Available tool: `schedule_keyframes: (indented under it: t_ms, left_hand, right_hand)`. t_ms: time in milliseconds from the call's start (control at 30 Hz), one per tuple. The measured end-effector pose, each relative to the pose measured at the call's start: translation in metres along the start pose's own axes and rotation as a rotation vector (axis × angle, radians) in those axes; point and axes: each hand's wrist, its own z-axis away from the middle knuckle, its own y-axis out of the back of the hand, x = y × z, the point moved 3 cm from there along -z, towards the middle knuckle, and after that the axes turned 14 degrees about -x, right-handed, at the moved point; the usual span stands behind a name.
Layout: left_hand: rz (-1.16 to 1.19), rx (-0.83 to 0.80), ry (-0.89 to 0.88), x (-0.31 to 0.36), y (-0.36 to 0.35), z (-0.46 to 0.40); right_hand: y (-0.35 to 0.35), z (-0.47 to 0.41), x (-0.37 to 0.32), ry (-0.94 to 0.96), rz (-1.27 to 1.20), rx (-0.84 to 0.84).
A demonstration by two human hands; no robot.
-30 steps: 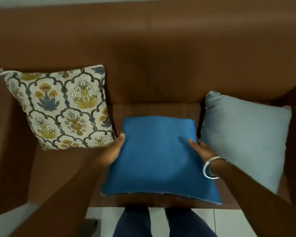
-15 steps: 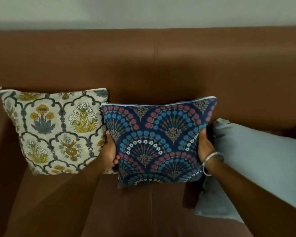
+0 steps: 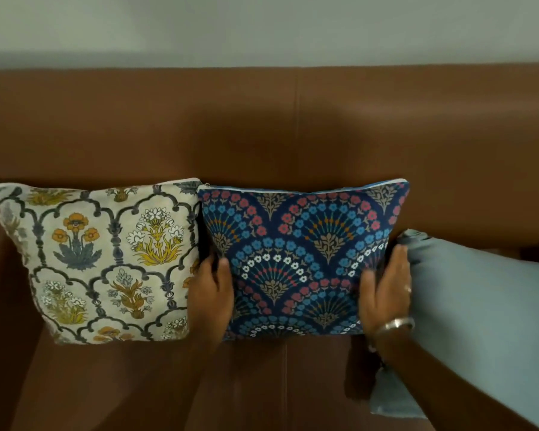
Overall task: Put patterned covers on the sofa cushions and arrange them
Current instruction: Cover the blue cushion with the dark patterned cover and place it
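The navy fan-print cushion stands upright against the sofa back, touching the cream floral cushion on one side, with the grey cushion on the other. The left hand and right hand pinch its side edges, equally near, thumbs in front; the fingers behind are hidden

The 2 forearms reach forward and up from below. The left hand and right hand face each other, thumbs in front, gripping opposite side edges of the dark blue cushion.
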Motion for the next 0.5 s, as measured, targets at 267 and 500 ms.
schedule_keyframes:
  t_ms: [267,500]
  left_hand:
    - [-1.077,0.085,-1.179,0.032,-0.008,-0.036]
    - [-0.927,0.028,-0.676,0.050,0.042,-0.075]
  right_hand:
    - [-0.058,-0.020,-0.025,1.266,1.110,-0.224]
    - [0.049,-0.114,-0.029,0.619,0.999,-0.137]
